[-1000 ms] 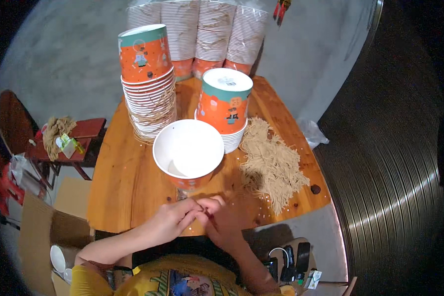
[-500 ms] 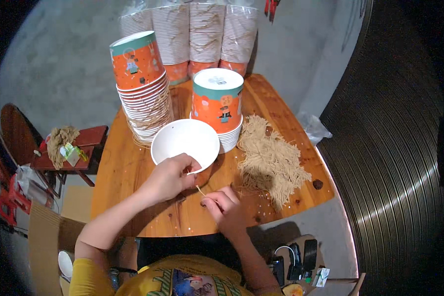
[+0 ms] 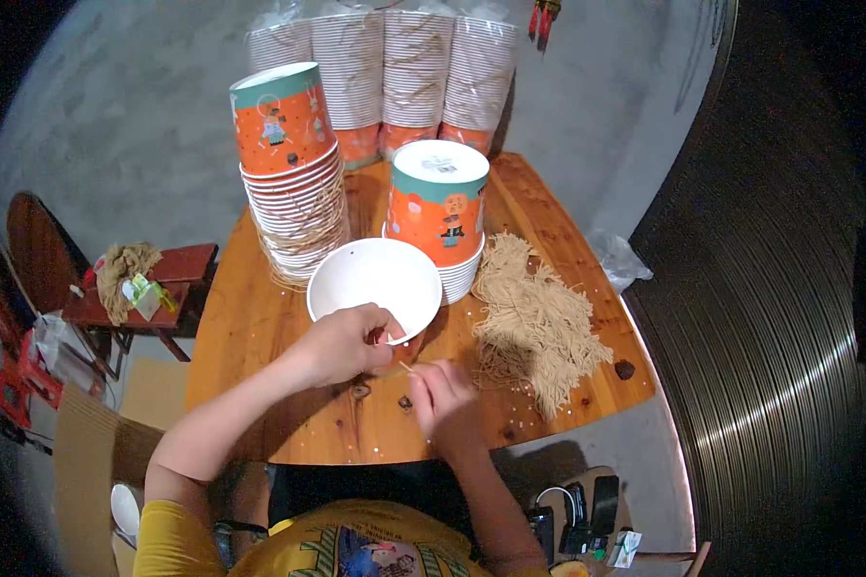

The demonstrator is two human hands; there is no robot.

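A paper bucket [image 3: 375, 284] lies tilted with its white inside facing up toward me. My left hand [image 3: 346, 344] is closed on its near rim, thumb outside and fingers over the edge. Just right of it, my right hand [image 3: 445, 399] pinches a short end of tan string [image 3: 406, 367]; the rest of that string is hidden. Behind the bucket stands an upside-down stack of orange and green paper buckets [image 3: 438, 216]. A taller stack [image 3: 284, 125] at the left has loose string loops around its white rims. To the right lies a heap of tan strings [image 3: 539, 322].
Plastic-wrapped bucket stacks [image 3: 419, 77] line the back of the wooden table [image 3: 289, 404]. A dark round knob-like thing [image 3: 624, 369] sits near its right edge. A red bench [image 3: 178, 274] holds more string at left; a cardboard box [image 3: 91, 452] stands below. A ribbed dark shutter [image 3: 760, 317] rises at right.
My right hand has moved slightly, its fingers closer together, and less string shows between the hands. My left hand keeps its grip on the bucket rim. The whole view has shifted slightly.
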